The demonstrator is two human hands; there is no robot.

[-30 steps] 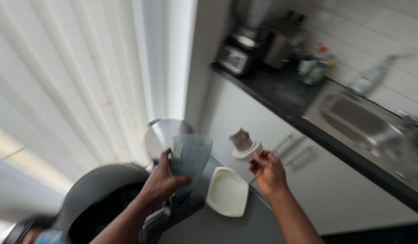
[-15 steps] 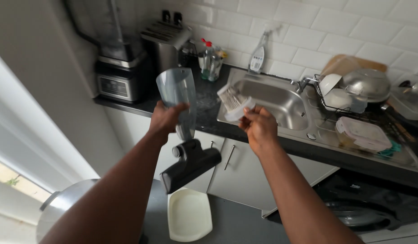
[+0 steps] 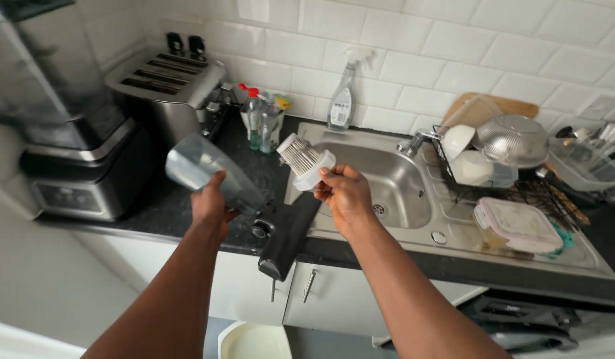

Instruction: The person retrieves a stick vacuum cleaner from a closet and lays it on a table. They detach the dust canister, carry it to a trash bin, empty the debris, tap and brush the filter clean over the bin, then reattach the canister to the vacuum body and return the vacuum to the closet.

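Two hands up, one vacuum part in each, over the counter edge by the sink (image 3: 387,173).
Our left hand (image 3: 211,207) wraps the one clear dust cup (image 3: 201,169), its black nozzle hanging; our right hand (image 3: 344,193) pinches the single pleated filter (image 3: 306,159). Fingertips mostly hidden.

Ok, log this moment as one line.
left hand: holds clear dust cup with black nozzle | right hand: holds pleated white filter | place: above counter edge beside steel sink
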